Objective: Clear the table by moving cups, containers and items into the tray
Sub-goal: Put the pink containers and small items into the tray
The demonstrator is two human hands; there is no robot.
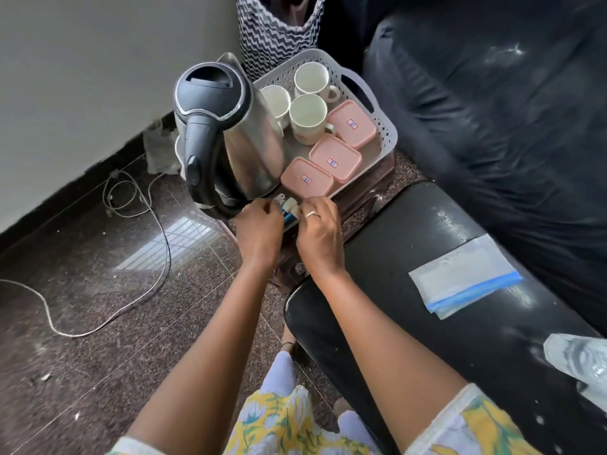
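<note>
the tray (384, 133) held three white cups (307, 114), three pink containers (335, 159) and one kettle (230, 126); the left hand (259, 229) and right hand (321, 236) each pinched small white items (291, 203) with curled fingers (316, 205) at its near edge

Zip bag (464, 277) flat on black sofa arm (377, 257); white cable (67, 335) loops across floor (82, 372); zigzag bag (279, 31) by wall (82, 77).

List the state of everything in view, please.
kettle: upright, lid shut.
three cups: upright, empty, in the tray.
three pink containers: lidded, in the tray.
zip bag: flat on the black cushion.
left hand: pinching small items.
right hand: pinching the same small items.
</note>
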